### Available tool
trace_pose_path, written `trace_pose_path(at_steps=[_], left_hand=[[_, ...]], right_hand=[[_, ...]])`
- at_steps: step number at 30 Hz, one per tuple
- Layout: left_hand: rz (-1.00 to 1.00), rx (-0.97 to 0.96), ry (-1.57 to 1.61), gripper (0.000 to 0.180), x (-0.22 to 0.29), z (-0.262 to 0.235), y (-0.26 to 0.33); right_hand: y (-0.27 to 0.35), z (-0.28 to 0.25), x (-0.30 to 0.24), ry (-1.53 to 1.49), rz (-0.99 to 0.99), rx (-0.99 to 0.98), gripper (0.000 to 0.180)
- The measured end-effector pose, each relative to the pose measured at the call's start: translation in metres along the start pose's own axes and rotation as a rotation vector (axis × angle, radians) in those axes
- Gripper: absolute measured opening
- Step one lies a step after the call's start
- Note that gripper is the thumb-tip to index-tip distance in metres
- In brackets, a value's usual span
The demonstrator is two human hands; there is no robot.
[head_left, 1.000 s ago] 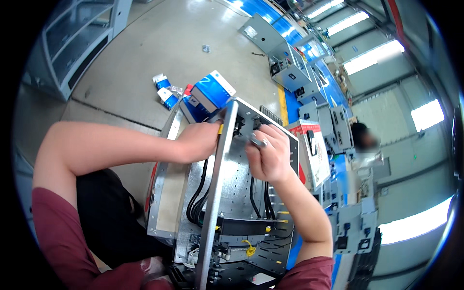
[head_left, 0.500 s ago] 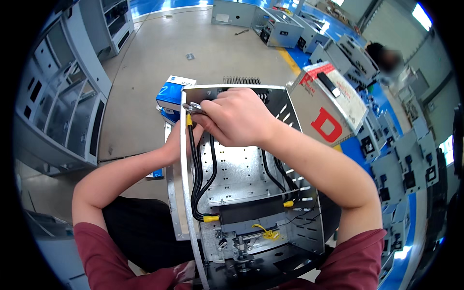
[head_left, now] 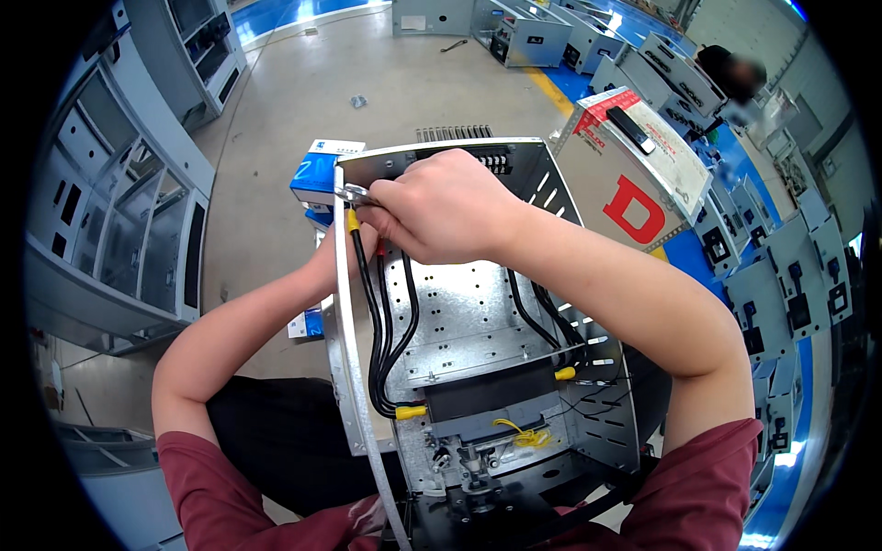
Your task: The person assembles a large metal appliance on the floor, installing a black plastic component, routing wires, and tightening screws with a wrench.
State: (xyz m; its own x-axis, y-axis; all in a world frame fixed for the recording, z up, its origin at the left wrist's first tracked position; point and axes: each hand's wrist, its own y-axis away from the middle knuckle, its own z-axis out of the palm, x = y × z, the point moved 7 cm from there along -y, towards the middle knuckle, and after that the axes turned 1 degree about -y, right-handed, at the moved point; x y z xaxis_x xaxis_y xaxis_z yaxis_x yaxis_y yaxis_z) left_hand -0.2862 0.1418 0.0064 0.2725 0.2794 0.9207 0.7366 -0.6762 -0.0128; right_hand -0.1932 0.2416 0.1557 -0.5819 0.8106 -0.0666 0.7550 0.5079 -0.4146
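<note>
Now that the right hand (head_left: 450, 207), curled round a silver tool (head_left: 354, 194), had crossed to the metal box's (head_left: 459, 303) far left corner, work centred near a black cable's (head_left: 366, 275) yellow end (head_left: 353, 219). The left hand's (head_left: 328, 260) grip was hidden. A blue carton (head_left: 312, 173) stood just beyond.

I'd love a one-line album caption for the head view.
Right hand gripping a shiny metal tool at the corner of an open metal cabinet with black cables.
</note>
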Motion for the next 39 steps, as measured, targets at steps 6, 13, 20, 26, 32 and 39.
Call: trace_pose_path(at_steps=[6, 13, 20, 26, 32, 39], left_hand=[[-0.456, -0.234, 0.574, 0.036, -0.009, 0.012, 0.015], [-0.566, -0.250, 0.833, 0.038, -0.006, 0.022, 0.020], [-0.513, -0.174, 1.050, 0.022, -0.003, 0.026, 0.016], [-0.361, 0.013, 1.136, 0.017, -0.003, 0.034, 0.002], [-0.368, 0.013, 1.216, 0.016, -0.003, 0.037, 0.000], [-0.291, -0.088, 1.338, 0.014, -0.006, 0.041, -0.001]], right_hand=[[0.000, 0.003, 0.002, 0.004, 0.016, -0.051, 0.033], [-0.001, 0.007, 0.001, 0.004, 0.036, -0.088, 0.030], [0.000, 0.009, -0.001, -0.018, 0.026, -0.100, 0.030], [-0.003, 0.007, -0.002, -0.022, 0.058, -0.099, 0.031], [-0.003, 0.009, -0.001, -0.032, 0.057, -0.105, 0.028], [-0.002, 0.010, 0.003, -0.014, 0.048, -0.097, 0.025]])
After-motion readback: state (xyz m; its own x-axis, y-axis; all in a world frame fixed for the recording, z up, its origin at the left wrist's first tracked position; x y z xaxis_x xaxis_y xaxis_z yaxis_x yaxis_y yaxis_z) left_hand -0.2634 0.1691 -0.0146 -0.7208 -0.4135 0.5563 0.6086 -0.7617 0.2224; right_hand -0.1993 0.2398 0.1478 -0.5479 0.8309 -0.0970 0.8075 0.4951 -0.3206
